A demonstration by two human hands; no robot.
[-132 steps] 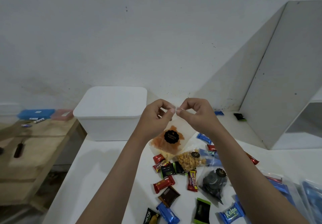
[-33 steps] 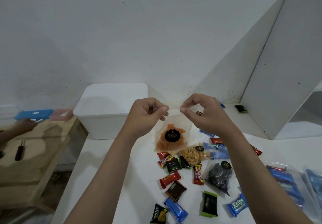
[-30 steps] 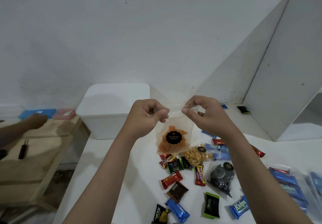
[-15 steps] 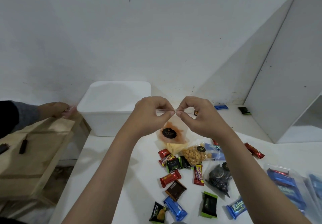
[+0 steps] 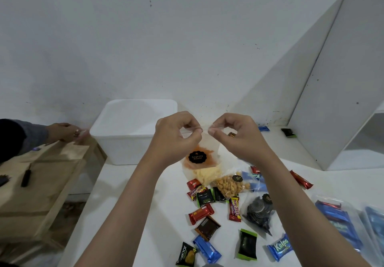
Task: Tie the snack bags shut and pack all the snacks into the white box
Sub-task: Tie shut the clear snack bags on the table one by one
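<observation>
Above the middle of the desk (image 5: 128, 214) we hold a clear snack bag (image 5: 199, 158) of orange chips up by its mouth, our left hand (image 5: 176, 136) pinching one end of the top strip and our right hand (image 5: 234, 136) pinching the other, fingertips close together with the plastic stretched between them. We judge that we are on the closing step for this bag; none of the snacks we can see has gone into the white box (image 5: 133, 129), which stands at the far left corner of the desk with its lid on. Next we will need to gather or twist the bag's neck and fasten it, then lift the lid before anything can be packed. We count four clear bags: the one in our hands, a pale-yellow chip bag (image 5: 207, 174) lying under it, a nut bag (image 5: 230, 184) just beside that, and a bag of dark round biscuits (image 5: 257, 210) toward the near right. Around them lie roughly sixteen small wrapped sweets in red, blue, brown and black-green; some overlap, so the count is loose. Two clear trays of blue bars (image 5: 340, 223) sit at the right edge. Another person's hand (image 5: 64, 130) rests on the wooden bench (image 5: 41, 183) to the left.
</observation>
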